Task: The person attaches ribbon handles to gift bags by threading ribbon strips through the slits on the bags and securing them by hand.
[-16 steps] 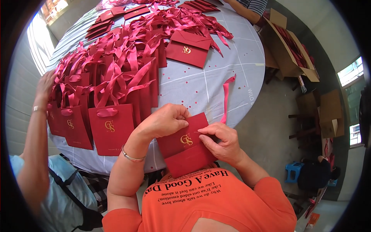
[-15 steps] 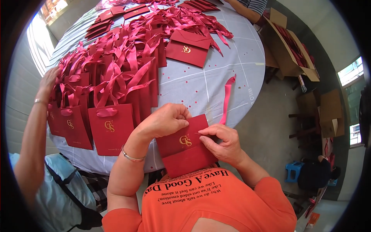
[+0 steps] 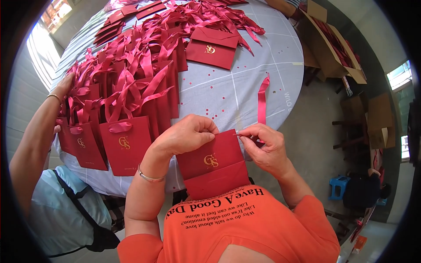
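Observation:
A small dark red paper gift bag (image 3: 213,151) with a gold emblem lies flat in front of my chest, its lower part folded over toward me. My left hand (image 3: 190,135) is closed on the bag's far edge, fingers curled and thumb against the paper. By the bag's far right corner, my right hand (image 3: 265,144) pinches the thin end of a pink ribbon (image 3: 262,103). From behind this hand the ribbon stretches away over the tablecloth. Whether its tip passes through a hole in the bag cannot be made out.
Many finished bags with ribbon handles (image 3: 125,147) stand crowded on the round table (image 3: 245,92) to the left. Another flat bag (image 3: 211,49) lies beyond. A co-worker's arm (image 3: 37,122) reaches in at left. Cardboard boxes (image 3: 333,52) stand at right, near a blue stool (image 3: 338,187).
My right hand has shifted right and a little away from me, drawing the ribbon end to the bag's corner. The left hand keeps its hold. The co-worker's arm at left has moved slightly.

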{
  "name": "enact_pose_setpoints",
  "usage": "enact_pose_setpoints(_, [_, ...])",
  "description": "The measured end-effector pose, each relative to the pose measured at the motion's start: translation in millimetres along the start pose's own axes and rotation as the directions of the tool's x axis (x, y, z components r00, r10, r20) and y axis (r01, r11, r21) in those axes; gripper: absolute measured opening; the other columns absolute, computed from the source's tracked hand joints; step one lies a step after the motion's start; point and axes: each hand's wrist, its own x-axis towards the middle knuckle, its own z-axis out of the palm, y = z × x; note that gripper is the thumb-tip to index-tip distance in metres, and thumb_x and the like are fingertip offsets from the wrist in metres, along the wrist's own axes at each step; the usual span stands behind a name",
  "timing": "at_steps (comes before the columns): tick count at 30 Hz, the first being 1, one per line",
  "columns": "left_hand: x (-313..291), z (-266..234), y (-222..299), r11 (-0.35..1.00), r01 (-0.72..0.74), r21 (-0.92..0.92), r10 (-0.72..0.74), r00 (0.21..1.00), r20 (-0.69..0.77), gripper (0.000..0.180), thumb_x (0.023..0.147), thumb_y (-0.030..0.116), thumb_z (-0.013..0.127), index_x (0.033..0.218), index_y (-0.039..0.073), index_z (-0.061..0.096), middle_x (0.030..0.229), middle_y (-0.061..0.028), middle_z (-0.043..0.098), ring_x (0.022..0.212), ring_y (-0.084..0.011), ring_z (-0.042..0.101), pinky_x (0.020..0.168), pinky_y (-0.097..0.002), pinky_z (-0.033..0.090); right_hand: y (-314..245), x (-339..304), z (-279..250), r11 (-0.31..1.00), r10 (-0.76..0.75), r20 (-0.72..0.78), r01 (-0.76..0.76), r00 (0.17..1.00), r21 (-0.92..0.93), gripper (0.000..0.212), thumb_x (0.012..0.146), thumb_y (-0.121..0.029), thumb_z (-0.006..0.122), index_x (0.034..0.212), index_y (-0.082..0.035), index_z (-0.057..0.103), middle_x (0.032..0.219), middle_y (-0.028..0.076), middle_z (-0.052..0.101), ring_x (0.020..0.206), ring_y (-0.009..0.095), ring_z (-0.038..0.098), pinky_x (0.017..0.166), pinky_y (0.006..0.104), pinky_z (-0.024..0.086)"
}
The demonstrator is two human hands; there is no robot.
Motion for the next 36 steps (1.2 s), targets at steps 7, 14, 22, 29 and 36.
enact_pose_setpoints(7, [3, 3, -2, 0.96, 0.063, -0.273, -0.044, 0.996, 0.076, 0.012, 0.094, 0.006, 0.059, 0.1, -0.001, 0.067, 0.087, 0.0022, 0.065, 0.08, -0.0046, 0.057, 0.074, -0.0206, 0.048, 2, 6, 3, 0.99, -0.137, 0.009, 0.137, 0.99, -0.039, 0.016, 0.077, 0.008, 0.069, 0.09, 0.0, 0.068, 0.083, 0.007, 0.067, 0.068, 0.012, 0.061, 0.056, 0.0229, 0.048])
enact_pose_setpoints(14, [0, 2, 1, 0.933, 0.107, -0.344, -0.064, 0.989, 0.133, 0.016, 0.094, 0.005, 0.057, 0.104, -0.002, 0.067, 0.093, 0.0005, 0.067, 0.086, -0.0058, 0.06, 0.079, -0.0212, 0.049, -2, 6, 2, 0.959, -0.254, 0.022, 0.255, 0.967, -0.123, 0.021, 0.072, 0.008, 0.07, 0.09, -0.003, 0.069, 0.078, 0.007, 0.066, 0.067, 0.017, 0.061, 0.057, 0.027, 0.048])
enact_pose_setpoints(22, [2, 2, -7, 0.913, 0.096, -0.396, -0.017, 0.98, 0.199, 0.019, 0.094, 0.004, 0.054, 0.107, -0.002, 0.066, 0.096, 0.0017, 0.066, 0.088, -0.0053, 0.059, 0.081, -0.0216, 0.048, -9, 6, 0, 0.931, -0.3, 0.02, 0.297, 0.954, -0.213, 0.019, 0.07, 0.006, 0.072, 0.085, -0.003, 0.067, 0.073, 0.006, 0.064, 0.06, 0.019, 0.058, 0.053, 0.0292, 0.046])
enact_pose_setpoints(29, [1, 3, -4, 0.916, 0.077, -0.393, -0.002, 0.982, 0.187, 0.019, 0.095, 0.004, 0.054, 0.109, -0.002, 0.066, 0.096, 0.0023, 0.066, 0.088, -0.0049, 0.058, 0.081, -0.0213, 0.048, -16, 10, 6, 0.835, -0.427, 0.068, 0.422, 0.902, -0.353, 0.022, 0.062, 0.004, 0.073, 0.081, -0.005, 0.066, 0.07, 0.005, 0.062, 0.059, 0.022, 0.058, 0.05, 0.0304, 0.046])
enact_pose_setpoints(36, [-1, 4, -2, 0.928, 0.089, -0.363, -0.035, 0.988, 0.153, 0.022, 0.094, 0.003, 0.056, 0.112, -0.002, 0.066, 0.097, 0.001, 0.067, 0.089, -0.0055, 0.058, 0.082, -0.0218, 0.048, -17, 12, 6, 0.709, -0.499, 0.19, 0.525, 0.845, -0.471, 0.022, 0.061, 0.003, 0.071, 0.08, -0.004, 0.065, 0.072, 0.004, 0.061, 0.063, 0.021, 0.061, 0.053, 0.0302, 0.05])
